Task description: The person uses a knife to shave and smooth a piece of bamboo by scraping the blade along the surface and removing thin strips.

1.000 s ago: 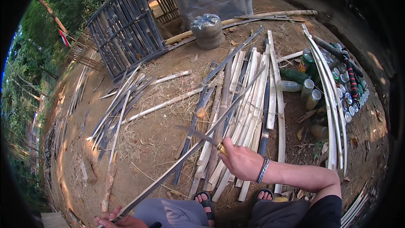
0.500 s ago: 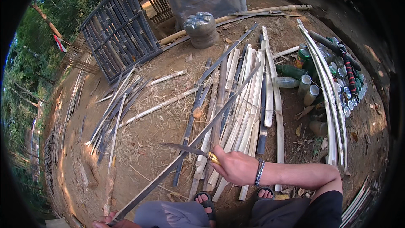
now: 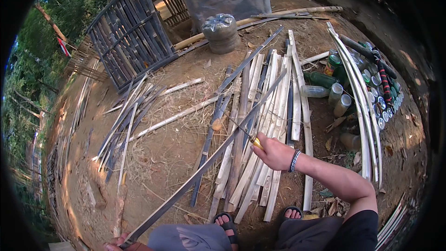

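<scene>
A long, dark bamboo strip (image 3: 186,185) slants up across the view from the lower left. Its near end is in my left hand (image 3: 120,243), closed round it at the bottom edge beside my knee. In my right hand (image 3: 275,153) is a knife (image 3: 255,142) with a yellow handle, my fingers wrapped round the grip. The thin blade, seen nearly edge-on, crosses the strip about midway and appears to touch it. Beneath lie several pale split bamboo strips (image 3: 272,135) on the ground.
Dark and pale strips (image 3: 123,125) lie in a heap at left among curly shavings. Glass bottles (image 3: 343,104) stand and lie at right beside long pale strips (image 3: 360,93). Farther back are a dark slatted panel (image 3: 132,35) and a bulging plastic container (image 3: 220,35). My sandalled feet (image 3: 226,223) are close by.
My right hand has moved the knife up and away along the strip, and the blade has turned to point more steeply upward. The left hand stays at the strip's near end.
</scene>
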